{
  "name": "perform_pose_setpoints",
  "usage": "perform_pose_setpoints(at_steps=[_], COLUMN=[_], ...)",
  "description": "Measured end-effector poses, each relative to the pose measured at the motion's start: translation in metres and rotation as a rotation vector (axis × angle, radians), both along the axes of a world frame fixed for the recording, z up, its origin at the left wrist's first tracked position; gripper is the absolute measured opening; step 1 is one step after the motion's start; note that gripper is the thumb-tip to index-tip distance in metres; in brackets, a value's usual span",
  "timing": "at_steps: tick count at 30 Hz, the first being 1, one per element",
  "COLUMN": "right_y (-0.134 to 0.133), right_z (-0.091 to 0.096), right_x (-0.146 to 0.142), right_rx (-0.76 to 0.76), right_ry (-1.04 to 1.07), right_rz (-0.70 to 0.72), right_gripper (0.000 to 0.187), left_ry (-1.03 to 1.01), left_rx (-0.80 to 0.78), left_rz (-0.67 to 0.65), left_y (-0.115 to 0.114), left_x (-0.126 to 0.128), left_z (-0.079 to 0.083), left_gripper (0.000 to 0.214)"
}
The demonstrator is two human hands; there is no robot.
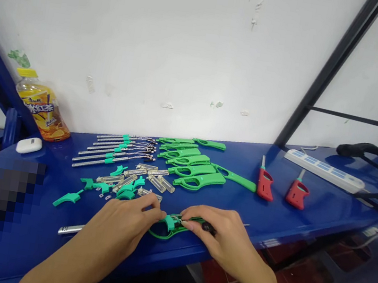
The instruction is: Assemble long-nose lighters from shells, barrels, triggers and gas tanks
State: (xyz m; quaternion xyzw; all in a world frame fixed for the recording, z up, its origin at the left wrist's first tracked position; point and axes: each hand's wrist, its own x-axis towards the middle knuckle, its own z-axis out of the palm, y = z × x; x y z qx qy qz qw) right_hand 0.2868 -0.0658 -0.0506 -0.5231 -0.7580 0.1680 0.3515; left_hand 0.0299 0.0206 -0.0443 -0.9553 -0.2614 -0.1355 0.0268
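Note:
At the table's front edge lies a green lighter casing (159, 235), its inside facing up, with a teal trigger (170, 223) and thin wires in it. My left hand (128, 220) is closed on the casing's left end by the trigger. A metal lighter tube (70, 229) sticks out to the left beyond my left forearm. With thumb and forefinger, my right hand (220, 230) pinches at the wires over the casing. A black-handled tool (209, 228), which looks like a screwdriver, is tucked in the same hand, its thin shaft pointing right.
Behind my hands lie clear fuel tanks (157, 183), loose teal triggers (68, 197), metal tubes with wires (99, 162) and green casing halves (200, 180). Two red lighters (265, 186) and a power strip (324, 170) are rightward. A drink bottle (43, 109) and white case (29, 145) stand left.

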Motion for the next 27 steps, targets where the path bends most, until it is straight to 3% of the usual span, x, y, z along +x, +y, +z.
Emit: perform_pose_setpoints(at_steps=[5, 14, 27], right_y=[0.001, 0.003, -0.002], right_z=[-0.001, -0.003, -0.006], right_x=[-0.001, -0.001, 0.0], right_rx=[0.001, 0.041, 0.073], right_ry=[0.047, 0.056, 0.044], right_rz=[0.015, 0.041, 0.054], right_gripper=[0.007, 0.007, 0.012], left_ry=[0.032, 0.087, 0.396], left_rx=[0.031, -0.134, -0.067], left_rz=[-0.016, 0.065, 0.126], left_y=[-0.004, -0.026, -0.024], left_x=[0.002, 0.01, 0.018], left_z=[0.005, 0.027, 0.035], left_gripper=[0.045, 0.018, 0.04])
